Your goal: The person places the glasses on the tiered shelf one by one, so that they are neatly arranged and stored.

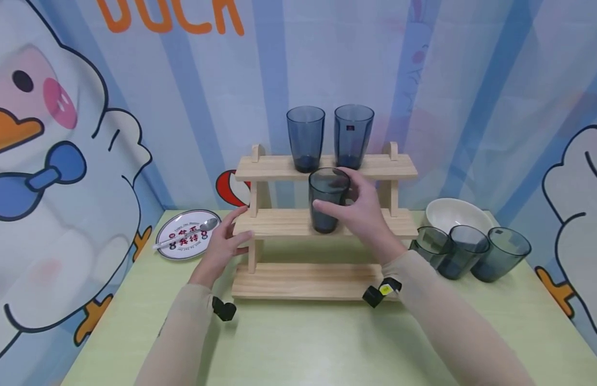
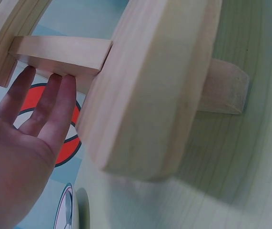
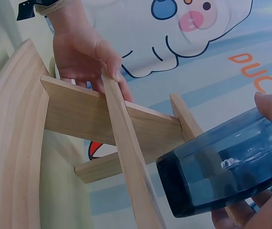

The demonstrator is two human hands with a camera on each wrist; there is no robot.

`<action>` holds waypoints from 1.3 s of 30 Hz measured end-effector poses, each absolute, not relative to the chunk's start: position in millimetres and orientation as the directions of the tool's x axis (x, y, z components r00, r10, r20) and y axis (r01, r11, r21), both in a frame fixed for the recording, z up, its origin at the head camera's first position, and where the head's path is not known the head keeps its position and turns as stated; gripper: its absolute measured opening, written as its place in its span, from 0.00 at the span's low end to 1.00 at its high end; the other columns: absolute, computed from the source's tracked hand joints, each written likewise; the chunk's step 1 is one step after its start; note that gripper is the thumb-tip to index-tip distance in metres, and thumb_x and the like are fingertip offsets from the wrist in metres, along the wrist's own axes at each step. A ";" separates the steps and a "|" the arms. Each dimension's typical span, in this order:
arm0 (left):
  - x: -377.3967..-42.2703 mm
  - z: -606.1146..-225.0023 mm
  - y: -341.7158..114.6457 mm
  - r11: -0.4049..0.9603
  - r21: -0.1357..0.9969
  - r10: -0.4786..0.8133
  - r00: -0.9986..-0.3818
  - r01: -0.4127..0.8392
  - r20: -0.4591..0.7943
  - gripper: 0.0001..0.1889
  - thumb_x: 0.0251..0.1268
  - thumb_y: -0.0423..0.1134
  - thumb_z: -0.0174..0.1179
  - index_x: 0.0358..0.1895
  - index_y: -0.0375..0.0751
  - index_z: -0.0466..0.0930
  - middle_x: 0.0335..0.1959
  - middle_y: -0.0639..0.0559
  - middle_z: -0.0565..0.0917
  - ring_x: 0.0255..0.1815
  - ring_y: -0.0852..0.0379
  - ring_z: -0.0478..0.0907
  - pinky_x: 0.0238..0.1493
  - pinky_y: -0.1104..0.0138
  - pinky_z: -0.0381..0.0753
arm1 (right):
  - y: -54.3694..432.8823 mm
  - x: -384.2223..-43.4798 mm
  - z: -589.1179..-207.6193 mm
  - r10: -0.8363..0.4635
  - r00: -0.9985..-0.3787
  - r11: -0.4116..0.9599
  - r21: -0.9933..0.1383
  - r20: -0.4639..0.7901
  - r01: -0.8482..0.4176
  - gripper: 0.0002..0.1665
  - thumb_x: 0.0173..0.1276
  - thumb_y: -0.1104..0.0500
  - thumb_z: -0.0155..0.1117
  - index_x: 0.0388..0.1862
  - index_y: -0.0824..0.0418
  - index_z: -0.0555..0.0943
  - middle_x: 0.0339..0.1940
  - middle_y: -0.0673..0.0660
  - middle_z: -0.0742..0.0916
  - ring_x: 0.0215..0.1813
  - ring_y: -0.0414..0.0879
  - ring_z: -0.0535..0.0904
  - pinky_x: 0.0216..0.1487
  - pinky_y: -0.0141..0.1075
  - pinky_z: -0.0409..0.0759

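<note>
My right hand [image 1: 363,209] grips a dark blue drinking glass [image 1: 327,195], thumb on one side and fingers round the other. It is upright at the middle shelf of a three-tier wooden rack [image 1: 279,222]; whether its base [image 3: 171,188] touches the shelf I cannot tell. My left hand [image 1: 223,246] holds the rack's left end at the middle shelf. Its thumb lies on the shelf edge, while its fingers [image 2: 50,109] touch the side upright [image 2: 64,55]. Two matching glasses, one left [image 1: 305,139] and one right [image 1: 353,136], stand on the top shelf.
Right of the rack, three more glasses [image 1: 464,252] stand before a white bowl [image 1: 455,212]. On the left, a printed plate [image 1: 170,249] carries a spoon [image 1: 209,224]. A cartoon curtain [image 1: 197,107] hangs behind the pale green table [image 1: 298,343].
</note>
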State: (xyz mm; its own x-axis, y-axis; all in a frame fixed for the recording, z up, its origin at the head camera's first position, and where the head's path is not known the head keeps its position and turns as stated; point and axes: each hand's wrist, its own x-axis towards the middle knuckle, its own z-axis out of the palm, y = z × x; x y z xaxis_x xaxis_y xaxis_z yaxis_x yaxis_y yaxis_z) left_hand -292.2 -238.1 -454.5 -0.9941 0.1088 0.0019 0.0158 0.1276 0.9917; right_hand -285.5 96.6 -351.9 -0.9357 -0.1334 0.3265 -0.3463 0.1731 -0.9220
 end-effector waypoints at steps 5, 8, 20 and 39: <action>-292.3 -454.4 -238.5 0.132 0.991 0.106 -0.994 0.016 0.002 0.35 0.78 0.39 0.61 0.82 0.65 0.61 0.81 0.42 0.65 0.75 0.35 0.70 0.63 0.40 0.80 | 85.3 -292.0 -352.2 -0.155 -0.939 0.183 -0.926 0.306 -0.331 0.49 0.59 0.48 0.84 0.77 0.47 0.72 0.67 0.54 0.79 0.61 0.54 0.79 0.60 0.49 0.82; -291.8 -453.4 -237.6 0.134 0.991 0.105 -0.994 0.018 0.004 0.35 0.78 0.39 0.62 0.82 0.64 0.61 0.81 0.42 0.65 0.75 0.35 0.70 0.63 0.39 0.80 | 80.1 -293.8 -351.9 -0.158 -0.943 0.186 -0.930 0.291 -0.318 0.49 0.59 0.47 0.85 0.77 0.47 0.72 0.65 0.54 0.80 0.60 0.54 0.79 0.58 0.49 0.82; -293.2 -453.9 -236.3 0.136 0.990 0.110 -0.994 0.023 0.008 0.35 0.78 0.39 0.62 0.83 0.63 0.61 0.80 0.41 0.66 0.74 0.34 0.71 0.61 0.39 0.81 | 68.9 -299.0 -355.4 -0.168 -0.949 0.179 -0.939 0.266 -0.295 0.49 0.60 0.50 0.84 0.78 0.43 0.71 0.69 0.53 0.79 0.63 0.55 0.77 0.60 0.52 0.81; -290.7 -452.0 -236.9 0.137 0.990 0.107 -0.994 0.023 0.009 0.36 0.78 0.38 0.61 0.83 0.62 0.60 0.81 0.42 0.65 0.74 0.34 0.70 0.62 0.39 0.81 | 63.0 -302.9 -362.9 -0.161 -0.938 0.248 -0.907 0.307 -0.340 0.50 0.59 0.41 0.83 0.77 0.41 0.69 0.69 0.50 0.77 0.62 0.53 0.76 0.56 0.52 0.83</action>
